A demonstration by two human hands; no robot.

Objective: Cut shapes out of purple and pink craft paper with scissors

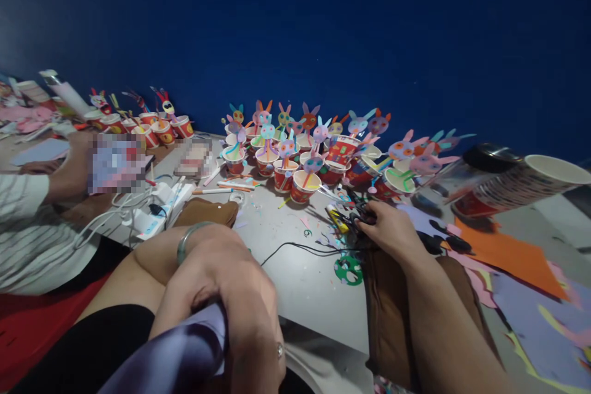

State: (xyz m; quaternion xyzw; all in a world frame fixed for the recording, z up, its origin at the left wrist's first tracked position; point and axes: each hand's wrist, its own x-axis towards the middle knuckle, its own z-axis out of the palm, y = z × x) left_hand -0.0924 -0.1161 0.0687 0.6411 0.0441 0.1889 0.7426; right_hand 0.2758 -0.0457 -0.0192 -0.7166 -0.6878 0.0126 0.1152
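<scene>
My left hand, with a bracelet at the wrist and a ring, is low in the middle of the view, in front of the table edge. Its fingers curl down around a curved sheet of purple paper; the fingertips are hidden. Across the table, my right hand has its thumb and fingers closed on black-handled scissors. A yellow tool and paper scraps lie beside those scissors. Just below is a green paper cutout with holes.
Red paper cups with paper rabbit heads stand along the blue wall. A cup stack leans at the right, near orange paper. Brown pouches, a cable and a power strip lie around. A co-worker at the left holds a phone.
</scene>
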